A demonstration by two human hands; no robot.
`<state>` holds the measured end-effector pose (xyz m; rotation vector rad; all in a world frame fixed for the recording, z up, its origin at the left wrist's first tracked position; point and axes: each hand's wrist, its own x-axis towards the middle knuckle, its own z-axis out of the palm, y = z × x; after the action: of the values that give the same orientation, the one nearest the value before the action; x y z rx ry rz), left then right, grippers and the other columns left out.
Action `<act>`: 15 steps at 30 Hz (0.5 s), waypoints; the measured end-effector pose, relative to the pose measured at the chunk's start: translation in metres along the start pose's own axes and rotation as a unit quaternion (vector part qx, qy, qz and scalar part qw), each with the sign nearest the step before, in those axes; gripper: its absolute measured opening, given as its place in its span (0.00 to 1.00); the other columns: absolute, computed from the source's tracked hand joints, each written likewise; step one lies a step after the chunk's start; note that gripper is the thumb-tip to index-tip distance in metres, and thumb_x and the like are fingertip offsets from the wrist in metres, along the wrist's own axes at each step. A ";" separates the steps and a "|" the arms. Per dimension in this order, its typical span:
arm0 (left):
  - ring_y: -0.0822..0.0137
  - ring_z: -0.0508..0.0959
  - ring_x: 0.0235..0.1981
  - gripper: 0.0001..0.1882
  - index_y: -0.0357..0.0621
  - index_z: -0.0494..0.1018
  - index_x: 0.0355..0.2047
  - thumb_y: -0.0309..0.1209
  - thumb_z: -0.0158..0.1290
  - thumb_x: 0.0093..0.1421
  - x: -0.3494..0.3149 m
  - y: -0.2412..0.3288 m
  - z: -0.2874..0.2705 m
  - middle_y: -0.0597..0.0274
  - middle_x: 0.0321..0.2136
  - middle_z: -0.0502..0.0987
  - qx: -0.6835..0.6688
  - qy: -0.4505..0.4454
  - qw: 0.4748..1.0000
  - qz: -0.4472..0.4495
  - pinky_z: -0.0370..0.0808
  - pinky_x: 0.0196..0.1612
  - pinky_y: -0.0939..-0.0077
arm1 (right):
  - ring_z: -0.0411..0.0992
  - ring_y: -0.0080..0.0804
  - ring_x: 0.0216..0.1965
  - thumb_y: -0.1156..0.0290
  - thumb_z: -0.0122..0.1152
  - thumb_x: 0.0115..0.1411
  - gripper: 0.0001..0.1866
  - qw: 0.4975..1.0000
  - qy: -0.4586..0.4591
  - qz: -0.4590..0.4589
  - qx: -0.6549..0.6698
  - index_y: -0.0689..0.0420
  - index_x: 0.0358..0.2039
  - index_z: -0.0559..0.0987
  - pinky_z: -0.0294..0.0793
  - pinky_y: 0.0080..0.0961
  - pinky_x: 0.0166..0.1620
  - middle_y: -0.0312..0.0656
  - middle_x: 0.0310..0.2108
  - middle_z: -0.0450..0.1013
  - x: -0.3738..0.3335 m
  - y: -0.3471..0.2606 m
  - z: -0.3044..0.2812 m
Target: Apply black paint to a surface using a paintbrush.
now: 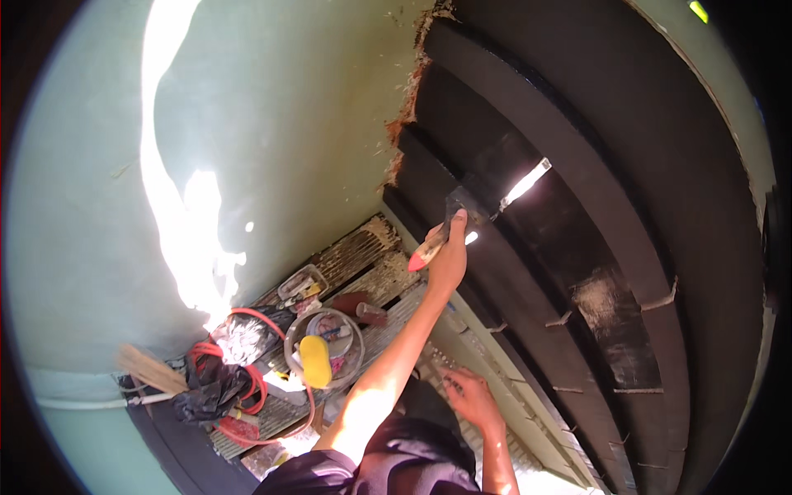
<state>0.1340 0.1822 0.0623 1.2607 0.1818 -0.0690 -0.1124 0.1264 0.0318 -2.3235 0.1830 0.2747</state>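
Observation:
My left hand (448, 262) is closed around a putty knife (431, 247) with a pale wooden handle and a red end. The knife's wide, dark blade lies against the dark panelled surface (528, 264), though its edge is hard to tell from the dark background. Lower down, my right hand (472, 398) hangs in front of my body with its fingers loosely apart and dark smudges on them. Nothing shows in it. A bright strip of sunlight falls on the panel beside the blade, and a worn brownish patch (598, 301) marks the panel further right.
On slatted boards (363, 256) at lower left stands a round bucket (290, 346) with a yellow sponge (314, 361) at its rim. Around it lie a red hose (307, 417), black plastic bags (206, 396), a bristle brush (153, 369) and a small tray (302, 283). A pale green wall (305, 124) rises behind.

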 end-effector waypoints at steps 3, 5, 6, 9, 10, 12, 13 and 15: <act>0.73 0.64 0.25 0.25 0.36 0.70 0.24 0.48 0.47 0.65 -0.040 0.002 -0.043 0.68 0.18 0.67 0.056 -0.005 0.997 0.044 0.64 0.30 0.73 | 0.74 0.46 0.38 0.74 0.54 0.58 0.15 0.999 -0.004 -0.040 0.033 0.59 0.47 0.78 0.72 0.33 0.43 0.50 0.38 0.76 0.010 -0.003 -0.002; 0.75 0.63 0.24 0.24 0.37 0.68 0.23 0.47 0.47 0.65 -0.067 -0.010 -0.073 0.70 0.18 0.66 0.040 0.015 0.997 0.062 0.63 0.29 0.74 | 0.75 0.44 0.36 0.75 0.54 0.58 0.15 0.994 0.002 -0.110 0.027 0.60 0.46 0.78 0.73 0.31 0.40 0.50 0.36 0.76 0.013 -0.004 -0.003; 0.76 0.62 0.23 0.24 0.38 0.67 0.22 0.47 0.47 0.65 -0.081 -0.014 -0.088 0.72 0.18 0.65 0.017 0.022 0.996 0.082 0.61 0.27 0.75 | 0.75 0.42 0.34 0.75 0.54 0.58 0.14 0.990 0.001 -0.137 0.028 0.60 0.45 0.78 0.73 0.30 0.38 0.50 0.35 0.76 0.016 -0.007 -0.005; 0.77 0.64 0.23 0.22 0.37 0.71 0.26 0.46 0.47 0.65 -0.123 -0.013 -0.127 0.72 0.20 0.67 -0.045 0.117 0.991 0.051 0.63 0.27 0.75 | 0.74 0.38 0.31 0.77 0.55 0.58 0.13 0.979 -0.049 -0.195 0.044 0.61 0.44 0.79 0.72 0.28 0.34 0.48 0.33 0.76 0.026 -0.018 -0.010; 0.76 0.66 0.24 0.22 0.36 0.72 0.28 0.46 0.48 0.65 -0.138 -0.016 -0.139 0.71 0.21 0.69 -0.123 0.161 0.979 0.002 0.64 0.28 0.74 | 0.74 0.36 0.29 0.78 0.55 0.58 0.13 0.974 -0.071 -0.208 0.056 0.61 0.44 0.79 0.72 0.27 0.33 0.47 0.32 0.76 0.029 -0.021 -0.012; 0.70 0.74 0.32 0.22 0.34 0.75 0.40 0.44 0.48 0.65 -0.156 -0.069 -0.186 0.57 0.29 0.78 -0.023 0.219 0.972 0.085 0.71 0.38 0.73 | 0.73 0.33 0.28 0.79 0.56 0.57 0.12 0.952 -0.122 -0.277 0.046 0.61 0.42 0.80 0.71 0.25 0.31 0.46 0.31 0.76 0.043 -0.024 -0.015; 0.67 0.75 0.34 0.21 0.33 0.75 0.41 0.42 0.47 0.65 -0.169 -0.067 -0.193 0.54 0.31 0.78 0.060 0.246 0.965 0.063 0.72 0.40 0.72 | 0.73 0.32 0.27 0.80 0.57 0.57 0.11 0.944 -0.127 -0.302 0.040 0.61 0.41 0.80 0.71 0.25 0.31 0.46 0.30 0.75 0.053 -0.017 -0.015; 0.60 0.78 0.37 0.17 0.32 0.74 0.43 0.36 0.45 0.66 -0.204 -0.104 -0.228 0.51 0.34 0.80 0.265 0.333 0.868 0.257 0.73 0.42 0.67 | 0.72 0.31 0.27 0.81 0.57 0.55 0.10 0.918 -0.167 -0.356 0.043 0.62 0.38 0.81 0.71 0.24 0.31 0.45 0.29 0.75 0.064 -0.022 -0.012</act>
<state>-0.1051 0.3575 -0.0666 1.8115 0.4350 0.8439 -0.0442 0.1294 0.0392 -2.0547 -0.7902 0.2754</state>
